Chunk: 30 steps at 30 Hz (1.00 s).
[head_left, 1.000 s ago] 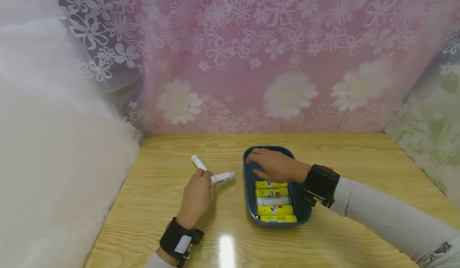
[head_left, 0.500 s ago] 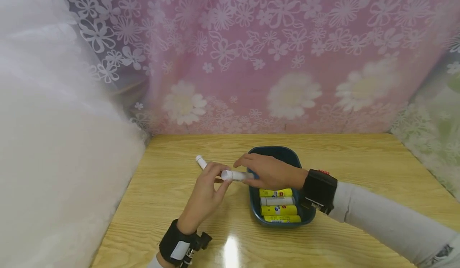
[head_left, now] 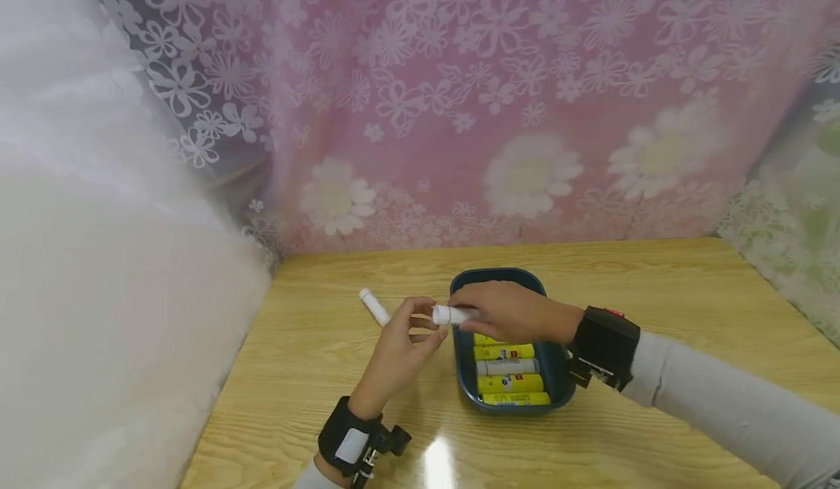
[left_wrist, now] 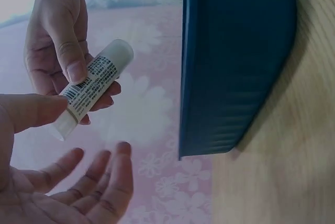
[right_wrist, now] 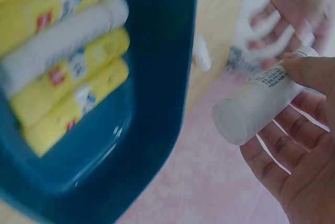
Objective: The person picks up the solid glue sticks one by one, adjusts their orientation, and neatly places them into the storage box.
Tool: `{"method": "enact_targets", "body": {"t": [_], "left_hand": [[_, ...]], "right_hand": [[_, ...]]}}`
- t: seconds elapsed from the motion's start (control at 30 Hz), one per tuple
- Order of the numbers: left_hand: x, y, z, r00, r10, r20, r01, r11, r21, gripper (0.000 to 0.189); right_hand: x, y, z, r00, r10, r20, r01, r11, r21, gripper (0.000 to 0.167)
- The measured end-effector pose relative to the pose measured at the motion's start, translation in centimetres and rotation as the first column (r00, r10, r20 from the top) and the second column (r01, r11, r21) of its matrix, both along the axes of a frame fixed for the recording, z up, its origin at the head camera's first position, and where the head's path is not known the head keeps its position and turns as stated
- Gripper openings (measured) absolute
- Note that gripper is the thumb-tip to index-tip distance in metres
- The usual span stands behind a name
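Observation:
My right hand (head_left: 505, 307) holds a white glue stick (head_left: 449, 315) over the left rim of the dark blue bin, thumb on one side and fingers beneath. Printed text and a barcode show on the stick (left_wrist: 97, 85) in the left wrist view. My left hand (head_left: 397, 347) is close to the stick's left end, fingers spread and loosely bent; its thumb (left_wrist: 39, 111) overlaps that end in the left wrist view. Inside the bin (head_left: 558, 398) several yellow glue sticks (head_left: 510, 383) lie in a row, with a white-grey one (head_left: 507, 366) among them. The right hand hides the bin's far part.
Another white glue stick (head_left: 374, 307) lies on the wooden table (head_left: 315, 343), behind the left hand and partly covered by it. A pink flowered curtain (head_left: 420, 146) hangs along the table's back edge, with a white sheet (head_left: 118, 292) on the left.
The white glue stick was in my left hand; it has passed to the right hand at the bin's rim. My left fingers have loosened from it. The right hand came left out of the bin.

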<state>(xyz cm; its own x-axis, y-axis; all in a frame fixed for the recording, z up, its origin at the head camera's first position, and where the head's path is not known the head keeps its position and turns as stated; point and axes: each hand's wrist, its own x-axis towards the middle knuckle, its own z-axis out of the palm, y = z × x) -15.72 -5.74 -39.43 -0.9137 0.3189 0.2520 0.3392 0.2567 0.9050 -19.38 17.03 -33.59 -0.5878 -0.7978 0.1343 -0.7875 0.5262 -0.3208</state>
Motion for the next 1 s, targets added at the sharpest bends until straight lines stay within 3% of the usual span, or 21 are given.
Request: {"method": "enact_targets", "body": {"t": [0.1, 0.23, 0.33, 0.4, 0.53, 0.63, 0.8, 1.0], "left_hand": [[-0.6, 0.4, -1.2, 0.99, -0.028, 0.136, 0.034, 0.999, -0.039, 0.053], [-1.2, 1.2, -2.7, 0.957, -0.054, 0.285, 0.097, 0.985, -0.141, 0.074], [-1.4, 1.9, -3.7, 0.923, -0.072, 0.377, 0.133, 0.981, -0.14, 0.082], [-1.4, 2.4, -4.3, 0.906, -0.094, 0.413, 0.142, 0.986, -0.087, 0.082], [-1.4, 3.1, -5.0, 0.876, -0.135, 0.463, 0.135, 0.99, 0.034, 0.077], [-1.3, 3.3, -5.2, 0.865, -0.14, 0.482, 0.119, 0.99, 0.075, 0.069], [-1.0, 3.3, -5.2, 0.858, -0.128, 0.497, 0.088, 0.991, 0.103, 0.061], [-0.9, 3.4, -5.1, 0.856, -0.125, 0.502, 0.078, 0.99, 0.114, 0.059]], "right_hand": [[-0.7, 0.9, -0.1, 0.999, -0.025, -0.034, 0.027, 0.999, 0.041, 0.03], [-1.9, 1.9, -0.8, 0.997, -0.058, -0.054, 0.062, 0.994, 0.088, 0.032], [-2.9, 2.3, -1.5, 0.997, -0.072, -0.035, 0.077, 0.987, 0.138, 0.032], [-3.6, 2.3, -1.9, 0.996, -0.086, -0.001, 0.085, 0.979, 0.184, 0.03], [-4.9, 1.9, -2.7, 0.987, -0.131, 0.097, 0.098, 0.952, 0.289, 0.022], [-5.7, 1.3, -3.3, 0.971, -0.18, 0.156, 0.113, 0.925, 0.363, 0.015], [-6.3, 0.4, -3.9, 0.951, -0.232, 0.205, 0.118, 0.883, 0.453, 0.011], [-6.6, -0.1, -4.3, 0.936, -0.278, 0.218, 0.138, 0.857, 0.497, 0.013]]}}
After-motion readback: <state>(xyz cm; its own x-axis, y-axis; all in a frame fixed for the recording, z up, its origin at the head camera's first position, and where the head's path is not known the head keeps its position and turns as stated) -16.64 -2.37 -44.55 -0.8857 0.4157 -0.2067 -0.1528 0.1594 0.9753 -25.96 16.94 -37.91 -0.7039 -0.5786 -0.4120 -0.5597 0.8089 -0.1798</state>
